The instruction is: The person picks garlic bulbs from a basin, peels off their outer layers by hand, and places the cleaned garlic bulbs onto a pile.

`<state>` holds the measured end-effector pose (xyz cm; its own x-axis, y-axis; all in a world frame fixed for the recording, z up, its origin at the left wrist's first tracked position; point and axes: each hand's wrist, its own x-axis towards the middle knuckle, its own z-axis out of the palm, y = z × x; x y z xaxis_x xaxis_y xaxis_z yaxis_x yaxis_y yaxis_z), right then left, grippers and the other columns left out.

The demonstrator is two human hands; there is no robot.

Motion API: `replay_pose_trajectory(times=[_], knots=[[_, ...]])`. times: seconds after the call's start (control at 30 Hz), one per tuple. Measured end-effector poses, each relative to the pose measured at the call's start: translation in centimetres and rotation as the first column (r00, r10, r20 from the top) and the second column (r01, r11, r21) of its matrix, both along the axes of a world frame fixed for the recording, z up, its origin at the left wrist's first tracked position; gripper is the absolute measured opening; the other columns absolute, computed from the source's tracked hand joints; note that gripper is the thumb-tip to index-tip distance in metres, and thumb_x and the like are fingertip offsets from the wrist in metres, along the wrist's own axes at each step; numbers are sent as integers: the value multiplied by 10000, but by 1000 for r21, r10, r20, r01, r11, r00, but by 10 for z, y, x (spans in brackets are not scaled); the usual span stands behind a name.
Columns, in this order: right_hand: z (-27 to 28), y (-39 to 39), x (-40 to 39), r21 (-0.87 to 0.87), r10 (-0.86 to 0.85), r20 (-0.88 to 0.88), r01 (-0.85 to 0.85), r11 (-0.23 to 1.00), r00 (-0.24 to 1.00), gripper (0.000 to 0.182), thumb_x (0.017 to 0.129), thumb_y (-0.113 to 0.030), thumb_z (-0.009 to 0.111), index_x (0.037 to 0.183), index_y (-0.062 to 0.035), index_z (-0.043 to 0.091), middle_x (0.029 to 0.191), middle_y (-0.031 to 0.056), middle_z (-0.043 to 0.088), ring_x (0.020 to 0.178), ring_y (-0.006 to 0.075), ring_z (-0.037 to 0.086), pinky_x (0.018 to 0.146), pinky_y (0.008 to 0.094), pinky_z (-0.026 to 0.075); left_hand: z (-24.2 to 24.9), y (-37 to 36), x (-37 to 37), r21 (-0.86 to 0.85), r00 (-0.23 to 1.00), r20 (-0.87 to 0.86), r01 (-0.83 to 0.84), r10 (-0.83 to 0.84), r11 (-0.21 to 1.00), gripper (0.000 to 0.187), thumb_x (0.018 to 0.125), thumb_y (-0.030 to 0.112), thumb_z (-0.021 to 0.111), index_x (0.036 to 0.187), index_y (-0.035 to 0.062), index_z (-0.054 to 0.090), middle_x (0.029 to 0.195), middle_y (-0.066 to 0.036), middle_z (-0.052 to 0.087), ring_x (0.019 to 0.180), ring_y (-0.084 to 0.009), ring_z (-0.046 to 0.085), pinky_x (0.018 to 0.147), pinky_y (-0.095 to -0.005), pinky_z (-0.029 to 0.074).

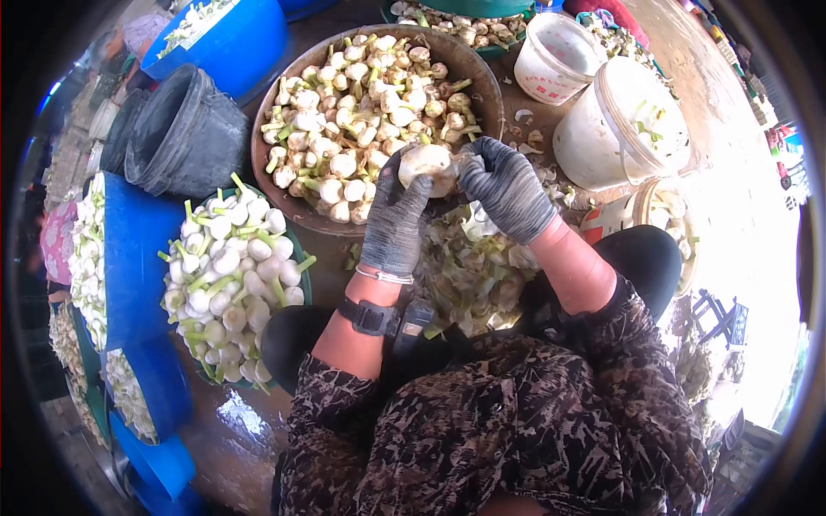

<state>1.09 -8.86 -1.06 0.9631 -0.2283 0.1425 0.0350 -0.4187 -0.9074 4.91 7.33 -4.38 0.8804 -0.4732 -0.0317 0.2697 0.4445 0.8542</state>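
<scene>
**Gloved hands on a garlic bulb above a crowded floor**

A wet brown floor (pixel 232 430) in an outdoor work area is packed with containers, seen through a fisheye view whose dark rim cuts off every edge. Both hands wear grey knitted gloves. The left hand (pixel 394 219) cups a pale, round garlic bulb (pixel 428 163) from below, its fingers wrapped up around the bulb's left side. The right hand (pixel 506 187) closes on the bulb's right side, fingers pinched at its skin; whether a tool sits in that hand cannot be made out. The bulb is held just over the near rim of a wide, round brown basin (pixel 482 77) heaped with unpeeled garlic heads with short stalks.

Below the hands lies a pile of pale green and white peelings (pixel 469 267), partly hidden by the forearms and the patterned dark sleeves. A black wristwatch (pixel 370 316) and a thin silver bangle (pixel 385 275) sit on the left wrist.

To the left, a heap of clean white bulbs with green stalks (pixel 228 275) hides nearly all of its bowl. Stacked dark grey buckets (pixel 185 133) lie tipped beside blue plastic tubs (pixel 129 258). Two white plastic buckets (pixel 619 120) stand at the right, the far ones blurred and overexposed. Little bare floor shows between containers; the only open room is right around the knees.
</scene>
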Motion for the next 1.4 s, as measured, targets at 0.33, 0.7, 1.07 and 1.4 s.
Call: replay_pose_trajectory(times=[0.33,0.7,1.07,1.4], knots=[[-33,-120,10,-655,-453,-168,244,715,875,248,900,-241,559,1031,-54,653,893,176,685,872,396,638,805,432,520,-3,7,3,-258,949,-177,211,-261,943,458,993,356,487,1355,79,441,1169,-101,601,971,-251,634,811,-422,563],[29,-19,-28,-671,179,363,123,732,915,188,779,-113,671,966,-92,671,850,100,650,791,310,615,768,414,503,5,-11,-6,-82,959,-86,264,-271,961,672,855,324,727,1384,64,404,1223,-41,531,1095,-139,532,920,-290,478],[21,-15,-32,-502,21,196,82,861,980,109,784,-115,682,862,-62,626,781,127,648,728,317,640,670,391,517,10,-2,-4,297,904,258,260,-340,919,675,834,288,707,1386,61,392,1229,-76,558,1093,-161,545,951,-307,465],[37,-11,-39,-278,85,177,-33,960,981,121,819,-71,655,916,-20,606,810,153,641,749,319,641,696,376,511,23,6,-3,397,876,261,285,-405,872,710,858,317,680,1422,30,357,1283,-73,527,1166,-173,501,1007,-320,411]])
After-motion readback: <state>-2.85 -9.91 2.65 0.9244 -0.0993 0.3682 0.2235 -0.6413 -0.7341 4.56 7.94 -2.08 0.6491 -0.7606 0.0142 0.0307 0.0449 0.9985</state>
